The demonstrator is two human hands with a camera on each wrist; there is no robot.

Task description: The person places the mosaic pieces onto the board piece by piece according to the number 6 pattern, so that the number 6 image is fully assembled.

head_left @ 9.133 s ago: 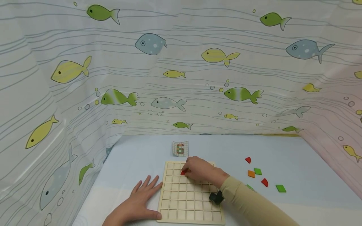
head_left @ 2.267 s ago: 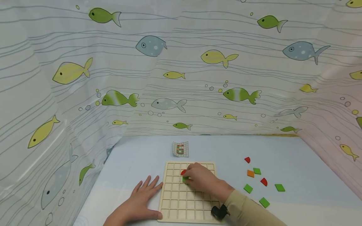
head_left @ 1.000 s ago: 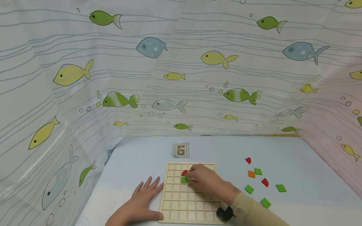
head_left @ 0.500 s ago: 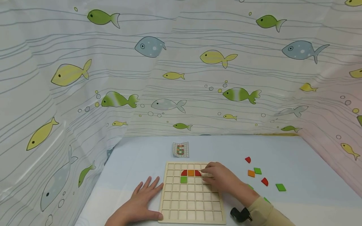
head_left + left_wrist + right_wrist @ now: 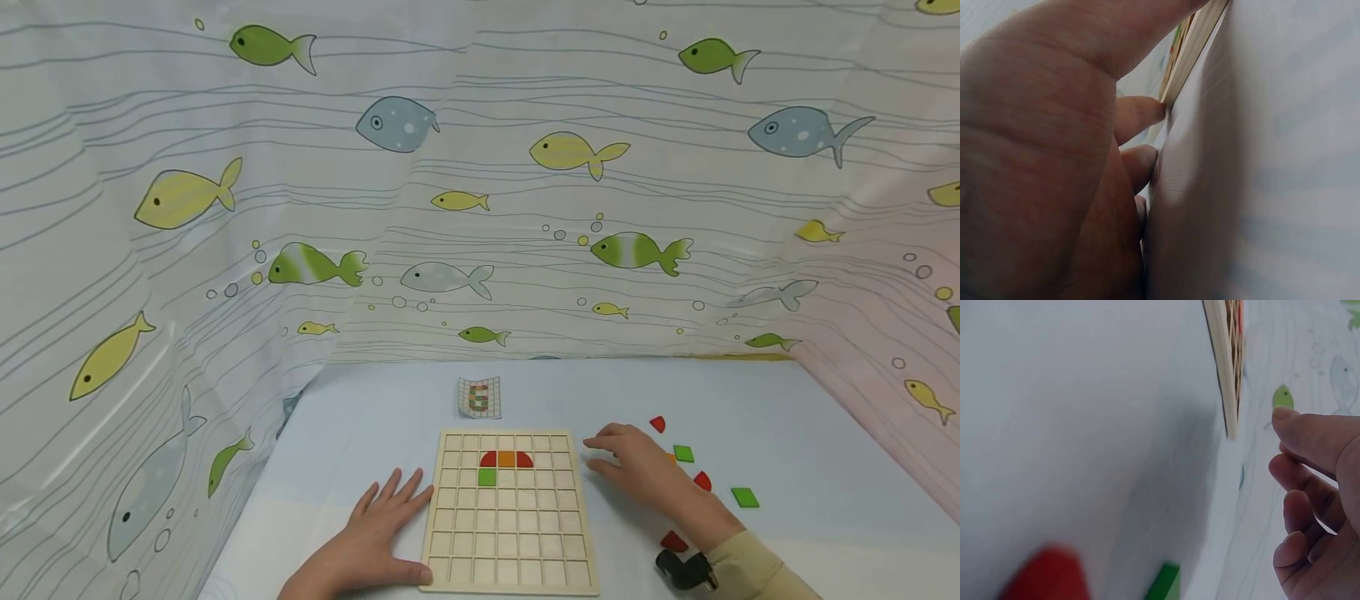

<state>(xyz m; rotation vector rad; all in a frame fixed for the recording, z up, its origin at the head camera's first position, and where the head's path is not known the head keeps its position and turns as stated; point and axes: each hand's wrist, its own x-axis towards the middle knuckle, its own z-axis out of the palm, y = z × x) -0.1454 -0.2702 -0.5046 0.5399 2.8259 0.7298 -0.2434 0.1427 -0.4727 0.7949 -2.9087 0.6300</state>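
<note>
My left hand lies spread on the table, index fingertip and thumb at the left edge of the wooden grid board. In the left wrist view, a fingertip meets the board's side. The board's upper part bears a red quarter-circle, an orange square and another red quarter-circle in a row. Below the left red piece sits a green square. My right hand hovers just right of the board, fingers loosely bent, thumb and fingertips apart, nothing between them.
A small pattern card lies behind the board. To the right are loose pieces: red quarter-circles and green squares, with an orange one mostly behind the right hand. A black wrist camera hangs by the right sleeve, near another red piece.
The green square has come to sit below the first red quarter-circle. My right hand has left the board and moved right, uncovering the orange and second red pieces. The left hand stays put.
</note>
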